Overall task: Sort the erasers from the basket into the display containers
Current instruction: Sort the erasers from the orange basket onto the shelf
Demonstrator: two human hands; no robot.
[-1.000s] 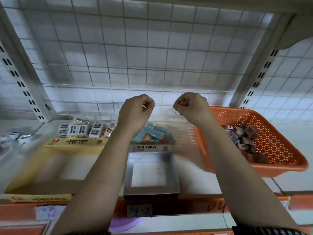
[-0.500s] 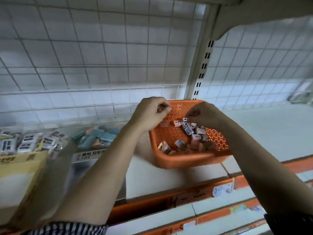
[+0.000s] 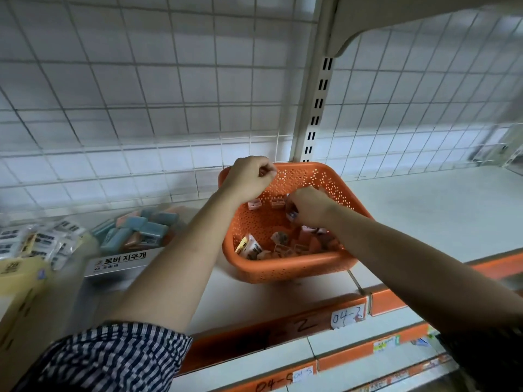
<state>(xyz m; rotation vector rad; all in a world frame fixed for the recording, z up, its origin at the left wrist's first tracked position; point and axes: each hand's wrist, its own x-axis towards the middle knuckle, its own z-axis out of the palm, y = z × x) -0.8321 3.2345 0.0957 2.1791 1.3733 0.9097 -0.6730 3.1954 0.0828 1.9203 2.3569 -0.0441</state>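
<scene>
The orange perforated basket stands on the shelf and holds several small wrapped erasers. My right hand is down inside it, fingers curled round one small eraser with a blue-and-white wrapper. Over the basket's back left rim hovers my left hand, its fingers curled; I see nothing in it. To the left a clear display container with a Korean label holds blue and orange erasers.
Further left, white-and-black packaged erasers lie behind a yellow box front. A wire grid backs the shelf, with a slotted upright post behind the basket. Bare shelf stretches right of the basket. The orange shelf edge carries price tags.
My view has swung right from the containers to the basket. Both hands moved over it, and the right one has dropped in among the erasers and closed on one.
</scene>
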